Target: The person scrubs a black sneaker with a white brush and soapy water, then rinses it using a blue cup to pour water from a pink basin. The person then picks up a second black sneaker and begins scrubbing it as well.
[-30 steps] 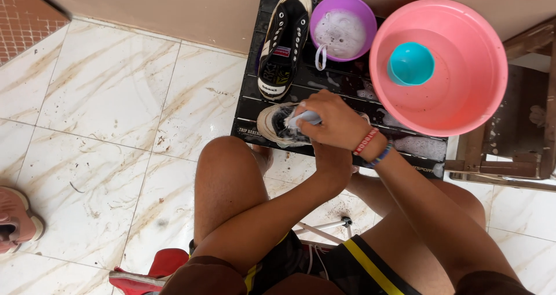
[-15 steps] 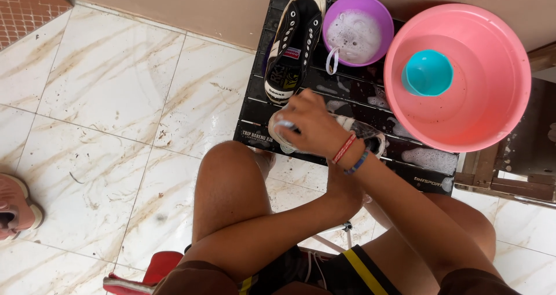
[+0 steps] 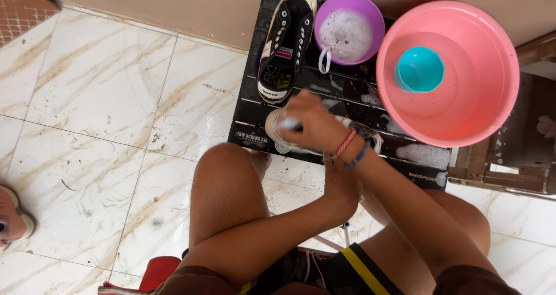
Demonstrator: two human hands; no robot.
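Observation:
My right hand (image 3: 313,124), with red and blue bracelets at the wrist, grips a small brush (image 3: 288,123) with a pale handle. It presses the brush on a soapy sneaker (image 3: 273,134) lying sideways on a black slatted board (image 3: 324,92). My left hand (image 3: 341,185) reaches across my knee to the board's near edge, right under my right wrist. Its fingers are hidden, so I cannot tell what it holds. A second black and white sneaker (image 3: 286,40) lies upright on the board just beyond.
A purple bowl of soapy foam (image 3: 350,31) and a pink basin (image 3: 498,52) with a teal cup (image 3: 418,69) in it sit at the back by the wall. Wooden furniture (image 3: 521,156) stands at right. A pink shoe (image 3: 11,222) is at the left edge.
My right hand with the brush has shifted a little left along the sneaker, toward its toe. The view has also moved slightly.

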